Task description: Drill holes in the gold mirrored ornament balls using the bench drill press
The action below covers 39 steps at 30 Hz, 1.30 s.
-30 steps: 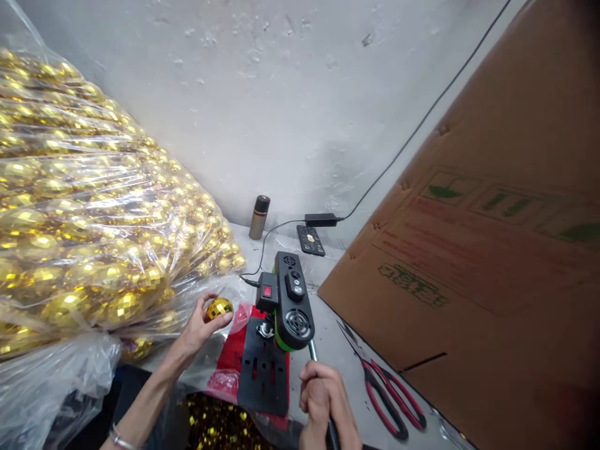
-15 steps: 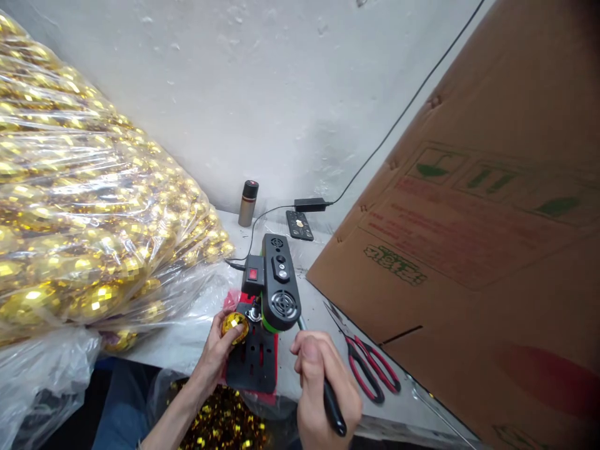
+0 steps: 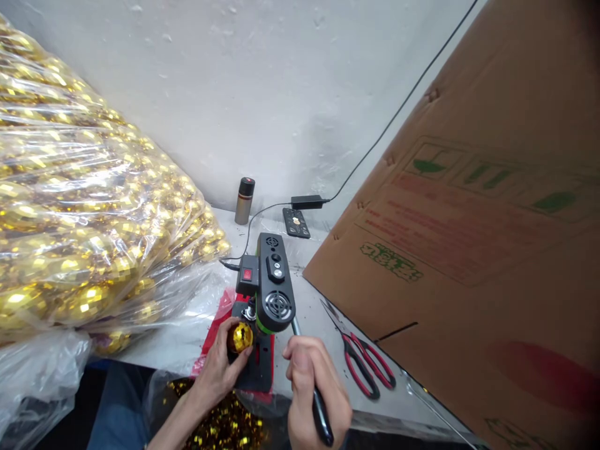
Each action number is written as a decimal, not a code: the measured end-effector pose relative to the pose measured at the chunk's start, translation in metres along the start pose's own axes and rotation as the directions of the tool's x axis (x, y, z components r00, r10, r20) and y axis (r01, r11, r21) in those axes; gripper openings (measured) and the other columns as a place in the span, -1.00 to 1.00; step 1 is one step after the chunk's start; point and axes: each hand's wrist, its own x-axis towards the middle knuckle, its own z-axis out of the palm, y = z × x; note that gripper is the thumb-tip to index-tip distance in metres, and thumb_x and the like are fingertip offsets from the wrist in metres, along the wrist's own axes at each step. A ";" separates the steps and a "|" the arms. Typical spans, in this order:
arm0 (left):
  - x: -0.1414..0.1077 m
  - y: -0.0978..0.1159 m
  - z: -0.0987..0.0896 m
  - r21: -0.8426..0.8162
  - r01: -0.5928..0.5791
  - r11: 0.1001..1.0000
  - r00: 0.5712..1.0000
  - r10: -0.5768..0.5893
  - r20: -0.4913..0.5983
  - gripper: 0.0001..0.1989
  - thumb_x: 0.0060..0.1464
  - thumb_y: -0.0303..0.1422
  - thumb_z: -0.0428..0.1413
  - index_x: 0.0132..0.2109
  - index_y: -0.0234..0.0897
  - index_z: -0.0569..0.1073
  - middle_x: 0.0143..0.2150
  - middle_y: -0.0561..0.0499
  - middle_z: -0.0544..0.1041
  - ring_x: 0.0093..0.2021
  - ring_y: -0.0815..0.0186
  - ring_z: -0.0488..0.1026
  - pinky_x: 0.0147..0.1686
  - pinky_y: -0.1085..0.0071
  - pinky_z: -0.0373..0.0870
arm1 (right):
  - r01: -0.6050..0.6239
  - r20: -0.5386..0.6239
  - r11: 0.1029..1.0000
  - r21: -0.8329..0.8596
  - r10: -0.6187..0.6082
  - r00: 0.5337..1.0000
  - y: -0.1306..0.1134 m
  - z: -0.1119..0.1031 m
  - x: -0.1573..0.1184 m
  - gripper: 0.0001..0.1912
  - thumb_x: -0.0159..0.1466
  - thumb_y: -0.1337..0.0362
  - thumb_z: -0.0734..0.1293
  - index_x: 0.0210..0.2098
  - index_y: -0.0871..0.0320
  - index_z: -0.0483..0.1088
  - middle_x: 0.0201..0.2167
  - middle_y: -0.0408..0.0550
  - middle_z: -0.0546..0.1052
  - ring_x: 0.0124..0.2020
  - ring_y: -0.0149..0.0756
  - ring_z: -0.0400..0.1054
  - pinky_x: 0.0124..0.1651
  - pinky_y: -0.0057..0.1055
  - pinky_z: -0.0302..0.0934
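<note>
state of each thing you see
Faceted gold ball: held in left hand
Black-handled metal lever: gripped by right hand
Black machine, red switch: cabled, power unclear
Brown cylindrical bottle: upright, capped
Red-handled scissors: lying flat
Clear plastic bag: bulging with gold balls
Black phone-like slab: lying flat

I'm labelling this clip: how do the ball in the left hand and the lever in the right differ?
The gold ball is round and faceted, while the lever is long with a black grip. The left hand holds the ball; the right hand is closed around the lever. Both are in hand.
</note>
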 end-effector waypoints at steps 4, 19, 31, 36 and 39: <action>-0.008 -0.012 -0.028 -0.031 0.058 0.998 0.996 -0.059 -0.062 -0.42 0.23 -0.01 0.22 0.24 -0.19 0.32 0.20 -0.21 0.56 0.18 0.00 0.58 0.19 0.08 0.52 | -0.003 -0.014 1.000 0.023 0.004 1.000 0.002 0.001 -0.002 -0.72 0.47 0.49 0.18 -0.34 0.09 0.30 -0.45 -0.20 0.41 -0.48 -0.48 0.32 -0.44 -0.51 0.14; -0.004 -0.004 -0.014 0.068 -0.012 0.998 0.998 0.007 0.070 -0.44 0.25 -0.04 0.21 0.28 -0.18 0.37 0.28 -0.25 0.55 0.27 -0.10 0.54 0.26 -0.03 0.50 | 0.002 -0.036 0.999 0.034 -0.001 0.999 0.001 0.005 -0.001 -0.70 0.50 0.46 0.16 -0.35 0.08 0.30 -0.46 -0.24 0.35 -0.48 -0.50 0.29 -0.42 -0.53 0.16; 0.001 -0.002 -0.002 0.120 -0.199 0.973 0.963 0.171 0.209 -0.46 0.21 -0.29 0.26 0.30 -0.18 0.36 0.23 -0.25 0.58 0.23 -0.07 0.58 0.24 -0.02 0.55 | -0.179 -0.115 0.980 0.084 0.188 0.975 -0.013 0.015 -0.009 -0.68 0.55 0.39 0.15 -0.36 0.07 0.30 -0.42 -0.22 0.37 -0.44 -0.47 0.28 -0.36 -0.48 0.14; -0.002 0.006 -0.010 0.165 -0.208 0.964 0.954 0.162 0.253 -0.42 0.20 -0.30 0.27 0.32 -0.18 0.37 0.26 -0.25 0.59 0.23 -0.09 0.58 0.26 -0.03 0.53 | -0.146 -0.114 0.986 0.083 0.155 0.981 -0.008 0.014 -0.010 -0.68 0.52 0.41 0.17 -0.37 0.08 0.32 -0.44 -0.20 0.39 -0.46 -0.46 0.29 -0.40 -0.46 0.12; 0.000 0.015 -0.012 0.167 -0.212 0.963 0.950 0.163 0.267 -0.44 0.19 -0.30 0.28 0.31 -0.16 0.40 0.27 -0.25 0.58 0.24 -0.10 0.56 0.26 -0.02 0.52 | -0.139 -0.110 0.987 0.083 0.147 0.983 -0.008 0.014 -0.011 -0.68 0.51 0.43 0.17 -0.38 0.09 0.32 -0.44 -0.18 0.41 -0.46 -0.44 0.31 -0.40 -0.44 0.13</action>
